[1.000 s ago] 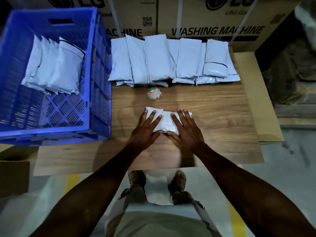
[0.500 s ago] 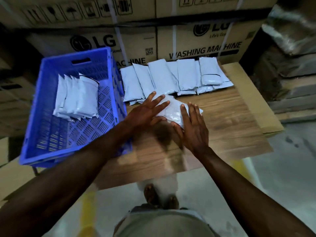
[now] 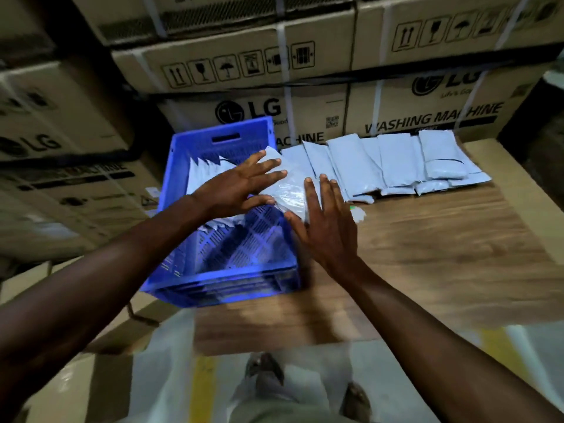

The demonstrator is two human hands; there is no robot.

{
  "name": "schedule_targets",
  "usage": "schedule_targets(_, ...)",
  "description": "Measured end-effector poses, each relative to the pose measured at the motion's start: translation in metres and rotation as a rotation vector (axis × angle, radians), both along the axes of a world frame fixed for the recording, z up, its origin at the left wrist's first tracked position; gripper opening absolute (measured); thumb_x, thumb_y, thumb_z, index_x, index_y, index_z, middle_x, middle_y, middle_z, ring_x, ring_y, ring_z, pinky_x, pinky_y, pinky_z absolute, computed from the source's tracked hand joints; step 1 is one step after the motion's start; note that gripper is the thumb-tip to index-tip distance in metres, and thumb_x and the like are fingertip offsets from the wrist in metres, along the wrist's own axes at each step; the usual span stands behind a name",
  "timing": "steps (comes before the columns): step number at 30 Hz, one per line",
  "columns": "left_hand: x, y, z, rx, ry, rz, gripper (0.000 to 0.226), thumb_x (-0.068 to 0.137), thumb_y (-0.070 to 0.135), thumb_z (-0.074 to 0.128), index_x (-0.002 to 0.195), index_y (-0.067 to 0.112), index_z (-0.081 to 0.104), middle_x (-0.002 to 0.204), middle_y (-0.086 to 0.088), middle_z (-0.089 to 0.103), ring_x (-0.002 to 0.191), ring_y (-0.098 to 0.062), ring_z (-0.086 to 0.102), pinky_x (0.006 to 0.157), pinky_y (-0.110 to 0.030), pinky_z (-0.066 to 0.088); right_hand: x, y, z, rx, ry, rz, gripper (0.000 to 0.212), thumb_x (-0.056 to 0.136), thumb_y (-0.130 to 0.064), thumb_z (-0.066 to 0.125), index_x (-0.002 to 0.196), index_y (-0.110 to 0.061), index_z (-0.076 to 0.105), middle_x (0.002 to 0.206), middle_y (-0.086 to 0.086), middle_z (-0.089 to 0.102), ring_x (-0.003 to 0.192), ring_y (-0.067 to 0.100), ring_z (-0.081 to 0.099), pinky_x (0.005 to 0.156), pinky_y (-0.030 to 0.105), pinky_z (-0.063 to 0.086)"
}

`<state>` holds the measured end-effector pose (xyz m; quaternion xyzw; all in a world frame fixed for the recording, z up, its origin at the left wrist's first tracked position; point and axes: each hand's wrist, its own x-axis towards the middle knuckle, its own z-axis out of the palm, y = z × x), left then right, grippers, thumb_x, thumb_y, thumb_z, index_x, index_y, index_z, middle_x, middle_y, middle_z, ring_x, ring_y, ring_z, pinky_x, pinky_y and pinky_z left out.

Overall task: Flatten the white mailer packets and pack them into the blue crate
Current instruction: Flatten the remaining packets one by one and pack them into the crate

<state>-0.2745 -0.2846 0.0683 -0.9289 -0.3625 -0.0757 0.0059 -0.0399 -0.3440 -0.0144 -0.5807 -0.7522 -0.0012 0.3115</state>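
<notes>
**Head view — stock entry: mailer packet held over crate edge**

1. Cartons (image 3: 244, 65) — brown washing-machine boxes, strapped, stacked as a wall behind the work area; handling symbols and brand print are seen on fronts. More cartons are stacked at far left.

2. Table (image 3: 442, 254) — wood-grain top, w/ a pale board edge shown at right.

3. Blue crate (image 3: 219, 285) — perforated plastic, handle slot in far wall; set at the table's left end, next to the row of packets. Floor of crate is partly bare on the near side.

4. Packed packets (image 3: 203, 175) — white mailers, several, stood leaning in a row toward the crate's far-left inside. Exact count can't be told.

5. Unpacked packets (image 3: 396, 160) — white mailers, approx. a dozen or fewer, laid overlapping in a row along the table's back edge, against the cartons.

6. Held packet (image 3: 287, 184) — white mailer, tilted, held in the air above the crate's right wall, between both hands.

7. Left hand (image 3: 241, 187) — fingers spread, straight, laid on the packet's top face; thumb is tucked under its near edge.

8. Right hand (image 3: 326, 227) — fingers straight, together, pressed flat against the packet's right side.

9. Small round item (image 3: 355, 213) — on table just right of the right hand; blurred, not identified.
</notes>
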Motion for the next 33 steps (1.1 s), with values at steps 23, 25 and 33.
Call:
schedule_targets(23, -0.160, 0.209, -0.046, -0.285, 0.351, -0.408, 0.076, 0.103, 0.061, 0.024, 0.152, 0.004, 0.040, 0.154, -0.022, 0.042, 0.142, -0.049, 0.035, 0.123, -0.050, 0.022, -0.253, 0.095, -0.046, -0.452, 0.265, -0.463, 0.076, 0.099, -0.061, 0.026, 0.159, -0.014, 0.031, 0.165, 0.018, 0.026, 0.152, 0.040, 0.025, 0.116, 0.065, 0.030)
schedule_targets(25, -0.155, 0.220, -0.057, -0.320, 0.338, -0.441, 0.076, 0.102, 0.057, 0.025, 0.150, 0.001, 0.042, 0.151, -0.025, 0.045, 0.141, -0.044, 0.037, 0.122, -0.028, 0.006, -0.255, 0.105, -0.055, -0.526, 0.294, -0.476, 0.074, 0.102, -0.060, 0.029, 0.161, -0.016, 0.026, 0.168, 0.015, 0.021, 0.154, 0.036, 0.020, 0.119, 0.061, 0.026)
schedule_targets(33, -0.150, 0.277, -0.114, -0.476, 0.428, -0.595, 0.073, 0.106, 0.055, 0.029, 0.140, -0.005, 0.053, 0.139, -0.026, 0.057, 0.126, -0.044, 0.054, 0.116, -0.045, 0.032, -0.272, 0.146, -0.096, -0.673, 0.436, -0.574, 0.070, 0.104, -0.058, 0.037, 0.159, -0.017, 0.027, 0.165, 0.012, 0.027, 0.152, 0.034, 0.024, 0.118, 0.055, 0.030)
